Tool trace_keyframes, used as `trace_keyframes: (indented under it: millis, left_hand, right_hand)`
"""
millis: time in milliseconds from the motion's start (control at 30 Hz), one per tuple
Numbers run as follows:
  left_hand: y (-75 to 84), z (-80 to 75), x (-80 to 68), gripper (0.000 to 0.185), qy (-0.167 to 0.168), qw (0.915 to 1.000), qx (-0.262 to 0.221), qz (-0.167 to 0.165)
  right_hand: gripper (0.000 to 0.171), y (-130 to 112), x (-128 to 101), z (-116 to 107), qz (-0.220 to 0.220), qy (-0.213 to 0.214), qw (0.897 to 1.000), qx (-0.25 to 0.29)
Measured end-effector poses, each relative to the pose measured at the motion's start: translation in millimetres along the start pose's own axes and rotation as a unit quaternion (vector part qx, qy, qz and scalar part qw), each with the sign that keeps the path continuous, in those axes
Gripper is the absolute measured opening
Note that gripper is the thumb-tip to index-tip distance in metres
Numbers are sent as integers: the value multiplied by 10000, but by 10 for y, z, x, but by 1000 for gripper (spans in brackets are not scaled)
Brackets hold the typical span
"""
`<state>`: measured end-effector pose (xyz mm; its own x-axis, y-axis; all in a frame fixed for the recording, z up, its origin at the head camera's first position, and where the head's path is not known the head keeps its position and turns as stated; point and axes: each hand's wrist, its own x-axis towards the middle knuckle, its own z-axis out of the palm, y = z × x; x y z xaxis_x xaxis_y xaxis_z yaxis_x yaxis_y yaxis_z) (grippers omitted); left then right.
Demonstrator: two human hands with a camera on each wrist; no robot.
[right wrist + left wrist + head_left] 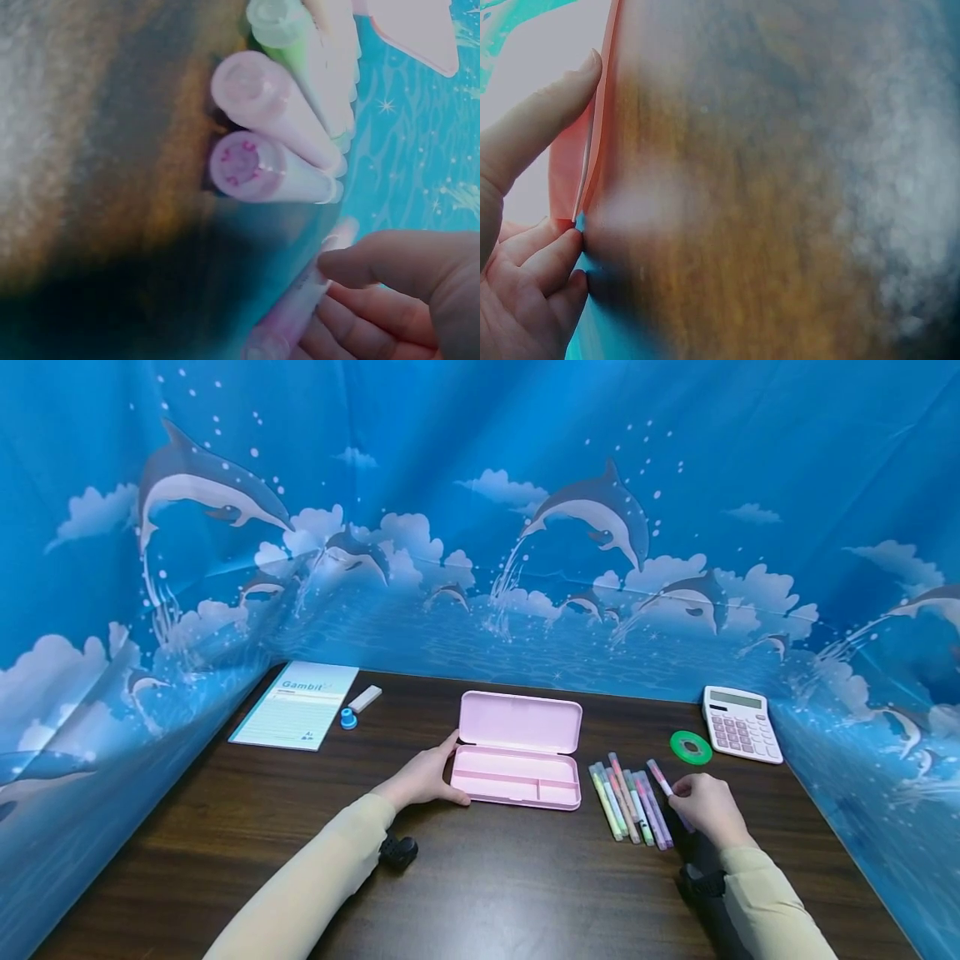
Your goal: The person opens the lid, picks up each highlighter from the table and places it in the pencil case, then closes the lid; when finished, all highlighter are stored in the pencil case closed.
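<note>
A pink pencil case (516, 777) lies on the dark wood table with its lid (521, 722) raised and its divided tray bare. My left hand (423, 777) holds the case by its left end, thumb at the front corner and fingers farther back; the left wrist view shows the thumb (562, 97) against the pink edge. To the right of the case, several pastel markers (628, 802) lie side by side in a row. Just past them, my right hand (707, 806) pinches one pink and white marker (296, 300) between thumb and fingers, tilted beside the row.
A green roll of tape (691, 747) and a pink and white calculator (742, 724) are at the back right. At the back left are a notepad (296, 706), a white eraser (365, 698) and a small blue object (348, 719). A dolphin-print cloth (420, 635) hangs around the table.
</note>
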<state>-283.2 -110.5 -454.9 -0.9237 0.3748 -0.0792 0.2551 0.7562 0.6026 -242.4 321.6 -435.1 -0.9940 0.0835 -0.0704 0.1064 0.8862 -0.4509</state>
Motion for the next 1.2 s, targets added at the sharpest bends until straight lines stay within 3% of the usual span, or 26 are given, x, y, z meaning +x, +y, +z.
trace_keyframes:
  millis: [233, 667, 1000, 1200]
  left_hand:
    - [-30, 4, 12, 122, 5, 10000, 48, 10]
    - [-34, 7, 13, 121, 27, 10000, 68, 59]
    - [-21, -6, -2, 122, 5, 10000, 5, 23]
    - [-19, -2, -11, 121, 4, 10000, -83, -9]
  right_hand:
    - [13, -94, 37, 20, -513, 441, 9973, -293]
    - [13, -530, 123, 90, -1129, 359, 9916, -515]
    - [11, -977, 221, 306, -1325, 253, 9899, -427]
    - [11, -1232, 254, 449, -1825, 407, 9815, -416]
